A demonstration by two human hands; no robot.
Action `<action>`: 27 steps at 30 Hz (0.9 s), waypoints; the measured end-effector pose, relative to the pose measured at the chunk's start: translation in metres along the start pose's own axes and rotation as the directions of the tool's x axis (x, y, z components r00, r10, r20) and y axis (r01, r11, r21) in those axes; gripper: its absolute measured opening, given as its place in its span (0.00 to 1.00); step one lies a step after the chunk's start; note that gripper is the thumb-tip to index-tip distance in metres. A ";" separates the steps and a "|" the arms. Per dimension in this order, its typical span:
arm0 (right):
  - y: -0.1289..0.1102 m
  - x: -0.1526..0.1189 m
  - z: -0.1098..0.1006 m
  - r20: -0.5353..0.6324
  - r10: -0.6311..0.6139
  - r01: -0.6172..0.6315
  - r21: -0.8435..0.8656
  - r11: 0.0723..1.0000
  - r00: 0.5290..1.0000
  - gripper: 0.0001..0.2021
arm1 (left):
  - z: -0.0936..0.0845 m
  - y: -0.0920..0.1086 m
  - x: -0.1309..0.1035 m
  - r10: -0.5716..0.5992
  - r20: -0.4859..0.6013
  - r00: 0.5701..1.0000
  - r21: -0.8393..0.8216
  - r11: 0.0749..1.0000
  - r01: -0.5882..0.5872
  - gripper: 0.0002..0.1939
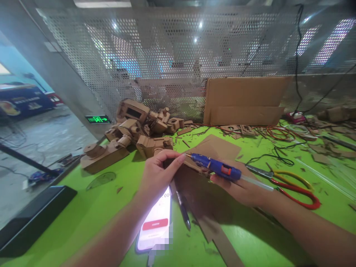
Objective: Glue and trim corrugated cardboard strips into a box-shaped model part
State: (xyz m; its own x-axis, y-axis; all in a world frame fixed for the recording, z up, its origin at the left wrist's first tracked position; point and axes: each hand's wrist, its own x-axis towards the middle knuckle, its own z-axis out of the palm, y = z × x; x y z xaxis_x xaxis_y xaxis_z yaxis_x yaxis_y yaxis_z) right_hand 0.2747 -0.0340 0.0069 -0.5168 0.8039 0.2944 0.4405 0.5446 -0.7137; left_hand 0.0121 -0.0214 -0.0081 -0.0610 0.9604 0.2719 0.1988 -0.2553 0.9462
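My left hand [160, 168] is closed, thumb and fingers pinching the edge of a cardboard piece [193, 170]. In my right hand [239, 189] is a blue hot glue gun [215, 167], lying on its side with a clear glue stick out of its rear end. Its metal nozzle points left and is close to my left thumb tip; I cannot tell whether they touch. Below my hands lie a dark pen [183, 211] and a lit phone [155, 222] with a cable. Part of the cardboard is hidden by my fingers and the gun.
Built cardboard models [133, 128] stand at the back left. A large cardboard sheet [244, 100] leans on the perforated metal screen [172, 44]. Red-and-yellow-handled scissors [296, 189] lie right of my hand, near cables and scraps. A black box-like object [36, 218] is at left.
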 end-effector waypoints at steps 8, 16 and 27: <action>-0.005 0.003 0.002 0.033 0.014 -0.015 0.033 0.999 0.999 0.10 | 0.001 0.004 0.001 0.016 0.005 1.000 0.038 0.999 -0.016 0.12; 0.000 0.000 0.006 0.044 0.042 -0.040 -0.049 0.998 0.998 0.11 | 0.003 0.009 -0.001 0.006 -0.014 1.000 0.069 0.998 -0.005 0.11; 0.000 0.001 0.015 0.019 0.012 -0.011 -0.050 0.999 1.000 0.08 | 0.009 -0.002 -0.001 -0.130 -0.038 0.991 0.004 0.991 0.130 0.14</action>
State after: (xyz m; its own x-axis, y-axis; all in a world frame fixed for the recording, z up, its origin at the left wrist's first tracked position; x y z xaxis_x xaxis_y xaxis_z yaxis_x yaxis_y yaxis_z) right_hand 0.2631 -0.0372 -0.0023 -0.5257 0.8055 0.2735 0.4821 0.5469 -0.6844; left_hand 0.0202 -0.0207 -0.0115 -0.1236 0.9805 0.1529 0.1926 -0.1275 0.9730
